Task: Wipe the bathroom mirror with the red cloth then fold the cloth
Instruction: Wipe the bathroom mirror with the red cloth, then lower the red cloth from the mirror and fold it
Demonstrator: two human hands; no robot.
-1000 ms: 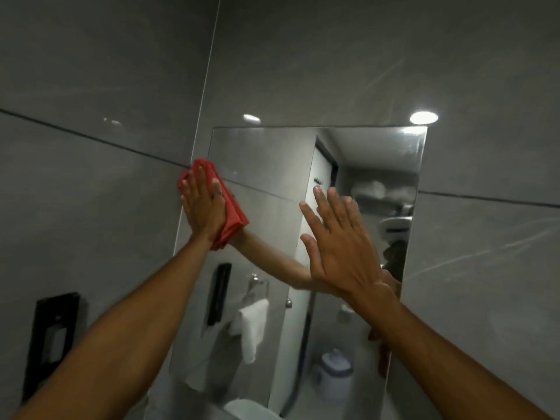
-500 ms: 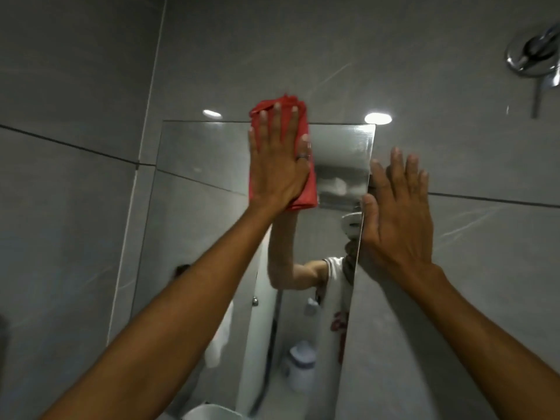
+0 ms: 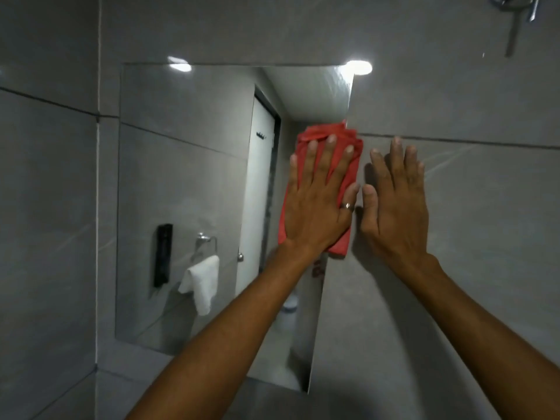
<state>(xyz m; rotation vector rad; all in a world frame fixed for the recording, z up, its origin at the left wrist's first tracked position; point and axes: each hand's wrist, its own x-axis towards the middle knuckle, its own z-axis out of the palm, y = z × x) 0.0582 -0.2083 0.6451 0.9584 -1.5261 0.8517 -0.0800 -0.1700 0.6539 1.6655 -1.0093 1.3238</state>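
Your left hand (image 3: 318, 204) lies flat, fingers (image 3: 328, 159) spread, pressing the red cloth (image 3: 328, 131) against the right edge of the bathroom mirror (image 3: 188, 189). Your right hand (image 3: 394, 201), fingers close together and holding nothing, braces on the grey wall tile (image 3: 485, 207) just beside it. Keep the palm flat and overlap each stroke along this edge. The cloth's lower half is hidden under your hand; any streaks are hard to make out.

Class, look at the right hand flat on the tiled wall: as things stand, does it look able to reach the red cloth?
Probably yes. The right hand lies on the wall just beside the mirror's edge, and the red cloth under the left hand sits right next to it, nothing between.
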